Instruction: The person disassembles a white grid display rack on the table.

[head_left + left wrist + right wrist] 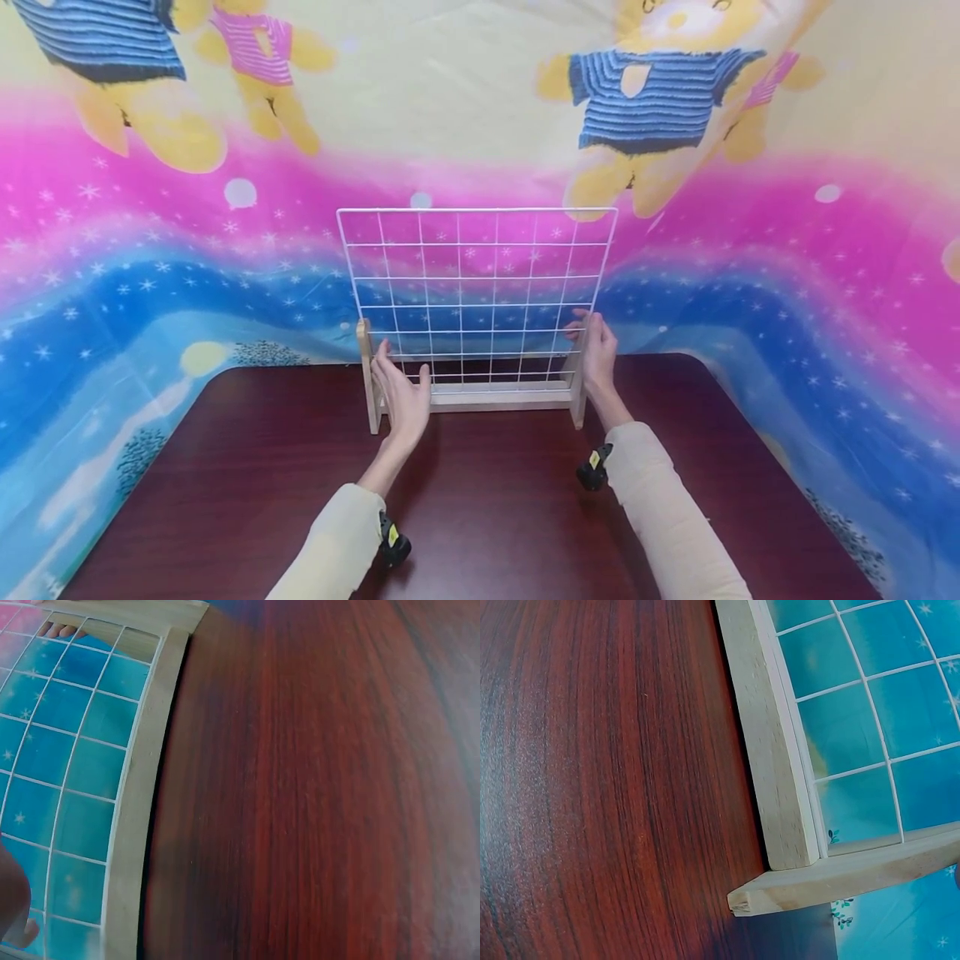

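Wire-grid stand is set on the tabletop; likely light and stiff, it is best held by its wooden side posts. Fingers of the left hand are extended; whether a post is gripped by the right hand cannot be told.

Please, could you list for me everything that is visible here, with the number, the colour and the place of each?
Wire grid: one, white, standing between the wooden stand's side pieces
Wooden stand: one, pale, on the table
Table: one, dark reddish brown, under the stand
Printed cloth: apparently one, pink, blue and cream with bears, behind and beside the table
Wrist cameras: two, black with yellow marks, one at each cuff
Sleeves: two, cream, on the forearms
Left hand: one, bare, at the stand's left side
Right hand: one, bare, at its right side
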`<state>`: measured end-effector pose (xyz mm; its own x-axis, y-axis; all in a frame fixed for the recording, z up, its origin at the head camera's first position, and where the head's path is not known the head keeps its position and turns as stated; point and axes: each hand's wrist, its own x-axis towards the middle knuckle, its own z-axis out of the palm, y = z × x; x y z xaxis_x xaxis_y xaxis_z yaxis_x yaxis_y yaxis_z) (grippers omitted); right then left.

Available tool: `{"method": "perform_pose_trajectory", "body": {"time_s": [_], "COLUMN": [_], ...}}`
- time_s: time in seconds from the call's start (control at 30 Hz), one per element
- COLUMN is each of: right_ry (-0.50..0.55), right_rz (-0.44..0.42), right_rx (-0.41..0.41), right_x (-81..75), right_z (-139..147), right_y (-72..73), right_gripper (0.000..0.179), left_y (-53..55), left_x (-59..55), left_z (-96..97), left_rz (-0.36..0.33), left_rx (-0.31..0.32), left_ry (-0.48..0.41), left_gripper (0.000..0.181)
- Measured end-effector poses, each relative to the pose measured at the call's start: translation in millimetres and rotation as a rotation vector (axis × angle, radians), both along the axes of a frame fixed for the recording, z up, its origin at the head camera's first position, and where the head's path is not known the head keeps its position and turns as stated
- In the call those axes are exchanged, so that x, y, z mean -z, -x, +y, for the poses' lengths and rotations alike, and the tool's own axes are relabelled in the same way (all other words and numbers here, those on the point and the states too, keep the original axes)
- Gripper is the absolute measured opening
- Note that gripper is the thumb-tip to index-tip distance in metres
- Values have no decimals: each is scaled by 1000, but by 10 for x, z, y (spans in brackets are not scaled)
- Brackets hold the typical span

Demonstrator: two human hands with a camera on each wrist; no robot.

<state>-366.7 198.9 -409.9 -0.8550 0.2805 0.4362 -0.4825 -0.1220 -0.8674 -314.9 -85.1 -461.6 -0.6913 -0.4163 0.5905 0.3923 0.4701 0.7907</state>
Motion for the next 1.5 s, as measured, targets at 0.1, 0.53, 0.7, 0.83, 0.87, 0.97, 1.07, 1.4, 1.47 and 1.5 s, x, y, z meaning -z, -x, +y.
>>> {"method": "perform_pose_trajectory", "body": {"time_s": [0.1, 0.53, 0.7, 0.83, 0.87, 0.97, 1.07, 1.4, 1.47, 1.5], "right_ry": [13, -20, -50, -44, -42, -43, -49, -41, -40, -42], "right_rz": [-3, 6, 5, 26, 26, 19, 9, 10, 4, 4], "right_rx": [14, 8, -9, -2, -1, -5, -10, -2, 9, 15], "right_x": [72, 63, -73, -97, -98, -92, -80, 53, 94, 109], "right_z": [26, 18, -21, -27, -28, -32, -42, 28, 50, 57], "right_y": [68, 67, -73, -87, -87, -93, -98, 52, 87, 98], "right_gripper": [47, 47, 50, 50, 50, 50, 47, 44, 45, 45], "left_y": [54, 285, 266, 246, 251, 273, 303, 372, 376, 377], "left_x": [32, 14, -5, -10, -10, -8, -9, -43, -45, -46], "left_z": [26, 44, 71, 114, 118, 118, 102, 40, 36, 36], "left_rz": [-11, -8, 6, 22, 22, 1, -37, -109, -121, -127], "left_rx": [1, 68, 9, -61, -62, -42, -21, 4, -3, -7], "left_ry": [5, -61, -55, -28, -27, -49, -86, -62, -44, -33], "left_gripper": [72, 72, 69, 68, 69, 69, 71, 64, 62, 61]}}
